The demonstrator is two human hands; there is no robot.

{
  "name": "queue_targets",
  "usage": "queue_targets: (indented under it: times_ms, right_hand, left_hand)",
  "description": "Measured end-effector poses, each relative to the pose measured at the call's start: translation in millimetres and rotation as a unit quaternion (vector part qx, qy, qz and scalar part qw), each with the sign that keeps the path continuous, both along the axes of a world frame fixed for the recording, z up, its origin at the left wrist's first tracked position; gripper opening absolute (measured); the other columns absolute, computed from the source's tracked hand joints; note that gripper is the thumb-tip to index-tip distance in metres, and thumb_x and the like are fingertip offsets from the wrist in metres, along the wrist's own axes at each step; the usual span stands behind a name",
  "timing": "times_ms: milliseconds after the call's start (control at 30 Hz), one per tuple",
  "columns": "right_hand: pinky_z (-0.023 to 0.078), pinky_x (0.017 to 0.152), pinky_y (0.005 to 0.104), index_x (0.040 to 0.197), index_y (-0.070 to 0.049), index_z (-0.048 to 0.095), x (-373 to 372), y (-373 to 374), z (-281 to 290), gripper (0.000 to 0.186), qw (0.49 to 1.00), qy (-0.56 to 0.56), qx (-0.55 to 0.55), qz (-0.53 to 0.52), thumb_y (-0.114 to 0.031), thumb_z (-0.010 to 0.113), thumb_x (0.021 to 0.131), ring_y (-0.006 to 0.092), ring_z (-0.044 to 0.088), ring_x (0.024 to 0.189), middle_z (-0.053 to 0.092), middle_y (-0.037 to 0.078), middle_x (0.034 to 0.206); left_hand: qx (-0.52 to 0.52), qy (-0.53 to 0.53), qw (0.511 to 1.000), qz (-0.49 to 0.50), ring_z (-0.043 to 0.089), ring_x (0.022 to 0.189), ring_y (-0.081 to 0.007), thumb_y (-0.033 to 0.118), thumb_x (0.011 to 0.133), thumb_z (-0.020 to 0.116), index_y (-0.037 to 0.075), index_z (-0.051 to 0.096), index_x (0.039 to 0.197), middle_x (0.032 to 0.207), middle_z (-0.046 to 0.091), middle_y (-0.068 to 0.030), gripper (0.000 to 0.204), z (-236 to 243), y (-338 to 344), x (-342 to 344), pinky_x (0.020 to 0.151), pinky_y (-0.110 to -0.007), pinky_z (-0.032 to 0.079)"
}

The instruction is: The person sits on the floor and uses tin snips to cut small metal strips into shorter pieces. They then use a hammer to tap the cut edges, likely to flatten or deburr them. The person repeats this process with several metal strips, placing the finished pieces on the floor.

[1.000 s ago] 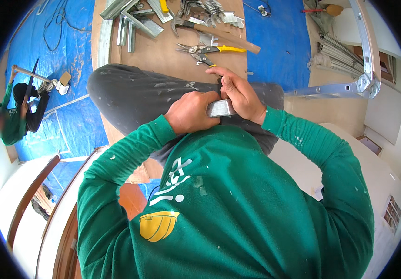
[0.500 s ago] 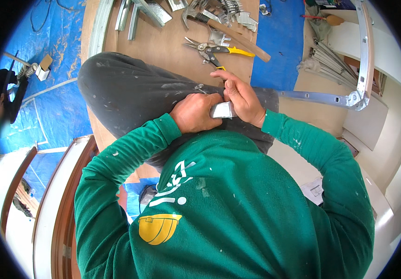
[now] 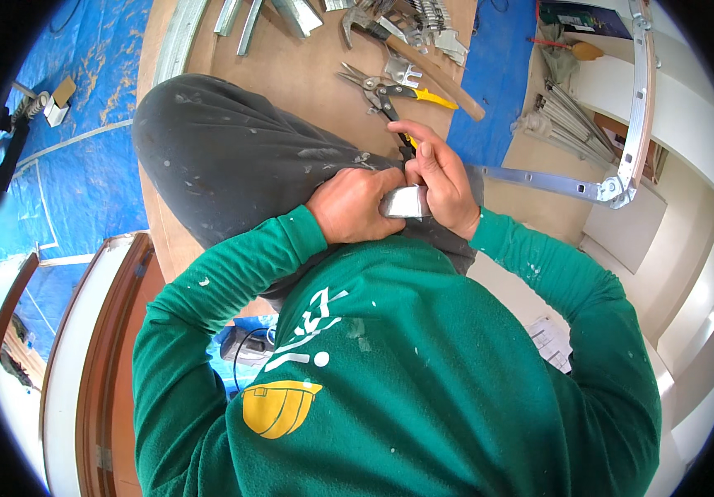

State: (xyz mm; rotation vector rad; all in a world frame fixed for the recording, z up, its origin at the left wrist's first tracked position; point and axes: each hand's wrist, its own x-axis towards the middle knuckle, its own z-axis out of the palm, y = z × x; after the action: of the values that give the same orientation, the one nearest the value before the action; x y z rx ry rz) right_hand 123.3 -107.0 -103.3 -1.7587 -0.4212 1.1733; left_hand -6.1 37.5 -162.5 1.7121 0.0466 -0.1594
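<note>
Brown plywood board [image 3: 291,83] underfoot, blue tarp [image 3: 84,166] beside it. Grey-trousered knee [image 3: 233,157] raised over board. Long galvanised metal channel [image 3: 552,184] lying off board's right edge. Yellow-handled tin snips [image 3: 390,89] on board, beyond knee. Left hand [image 3: 355,205] and right hand [image 3: 440,178] both closed around small bent grey sheet-metal piece [image 3: 405,201], held against knee; possibly dark tool under right fingers, unclear.

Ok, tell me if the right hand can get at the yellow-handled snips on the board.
Probably yes. The right hand sits just short of the yellow-handled snips, with bare board between. But its grip is on the small metal piece, shared with the left hand.
</note>
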Motion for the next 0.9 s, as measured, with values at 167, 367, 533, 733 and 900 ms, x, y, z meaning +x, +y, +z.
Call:
queue_targets:
  times_ms: [167, 367, 533, 733, 900]
  right_hand:
    - [0.037, 0.062, 0.0250, 0.155, -0.007, 0.047, -0.6, -2.5, -9.2, 0.050, 1.000, -0.029, -0.001, -0.013, -0.039, 0.041, 0.117, 0.0052, 0.044, 0.068, 0.045, -0.005, 0.077]
    - [0.040, 0.069, 0.0260, 0.158, -0.007, 0.042, -4.2, 3.8, -7.1, 0.052, 1.000, -0.007, 0.016, -0.016, -0.040, 0.041, 0.117, 0.0077, 0.047, 0.075, 0.054, -0.002, 0.083]
    - [0.039, 0.071, 0.0250, 0.158, -0.007, 0.042, -8.3, -0.2, -11.6, 0.053, 0.999, 0.020, 0.017, -0.032, -0.040, 0.041, 0.117, 0.0074, 0.047, 0.076, 0.054, -0.002, 0.083]
    - [0.040, 0.071, 0.0246, 0.156, -0.007, 0.044, -13.5, 13.2, -11.8, 0.050, 0.996, 0.046, 0.029, -0.071, -0.038, 0.040, 0.117, 0.0078, 0.048, 0.077, 0.054, 0.000, 0.085]
    - [0.042, 0.070, 0.0249, 0.156, -0.007, 0.044, -10.6, 34.1, -8.1, 0.049, 0.990, 0.090, 0.057, -0.092, -0.037, 0.040, 0.117, 0.0086, 0.050, 0.076, 0.055, 0.002, 0.085]
  left_hand:
    - [-0.030, 0.039, 0.999, -0.008, 0.072, 0.093, -0.0460, 0.016, 0.072, 0.084, 0.002, 0.057, 0.116, 0.098, 0.074, -0.0245, 0.053, 4.3, 3.4, 2.7, 0.082, -0.050, 0.059]
    - [-0.067, 0.075, 0.995, -0.013, 0.071, 0.104, -0.0463, 0.013, 0.072, 0.085, 0.002, 0.050, 0.122, 0.109, 0.074, -0.0261, 0.062, 7.3, 6.2, 0.6, 0.087, -0.049, 0.059]
    - [-0.079, 0.082, 0.993, -0.019, 0.072, 0.104, -0.0459, 0.013, 0.072, 0.086, 0.001, 0.050, 0.120, 0.112, 0.073, -0.0256, 0.062, 13.4, 11.9, 0.6, 0.087, -0.048, 0.059]
    - [-0.118, 0.049, 0.991, 0.035, 0.075, 0.098, -0.0406, 0.010, 0.071, 0.087, 0.001, 0.050, 0.118, 0.104, 0.072, -0.0224, 0.060, 0.3, 4.2, -5.3, 0.085, -0.044, 0.059]
    - [-0.168, 0.043, 0.981, 0.086, 0.075, 0.092, -0.0296, 0.007, 0.071, 0.084, 0.002, 0.048, 0.113, 0.099, 0.071, -0.0194, 0.055, 3.2, 9.8, -6.8, 0.084, -0.038, 0.058]
